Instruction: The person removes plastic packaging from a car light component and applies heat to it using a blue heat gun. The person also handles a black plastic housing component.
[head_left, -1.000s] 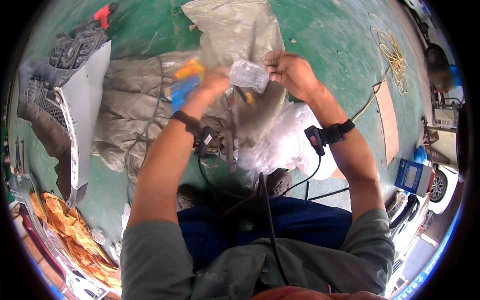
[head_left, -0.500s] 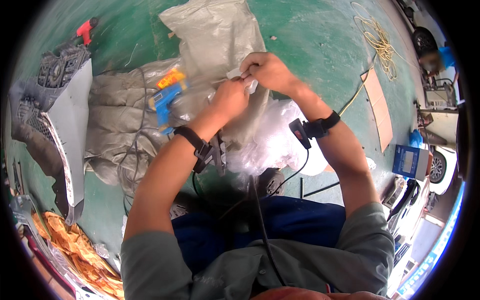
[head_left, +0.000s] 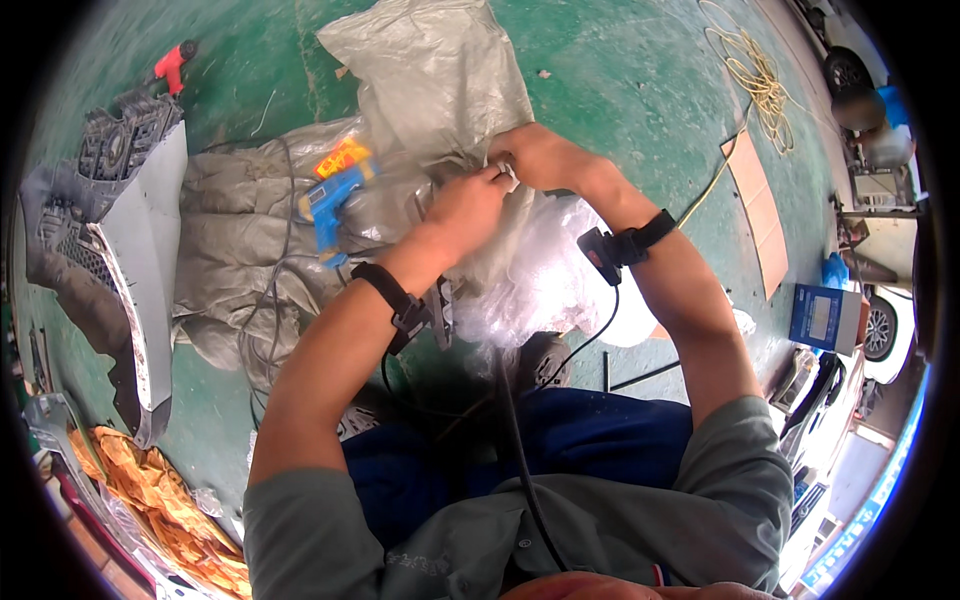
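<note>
My left hand (head_left: 468, 208) and my right hand (head_left: 543, 160) meet over the grey plastic sheeting (head_left: 430, 75), fingers closed. Between their fingertips a small white scrap (head_left: 509, 179), perhaps paper or film, shows only in part. To the left of my left hand lies a blue pistol-shaped tool (head_left: 328, 208), seemingly a hot glue gun. Beside it is an orange-yellow packet (head_left: 343, 157). Crumpled clear plastic film (head_left: 530, 275) bunches up under my right wrist.
At the left stands a grey car bumper (head_left: 148, 280) with black grilles; beyond it lies a red power tool (head_left: 174, 64). Dark cable (head_left: 272, 290) loops over the sheeting. Far right are a yellow cord (head_left: 755, 75), flat cardboard (head_left: 757, 220), a blue box (head_left: 822, 318) and another person (head_left: 885, 125).
Both hands have come closer together, the right one moving down slightly. Less of the white scrap shows between the fingers now. The blue tool and packet have stayed put.
</note>
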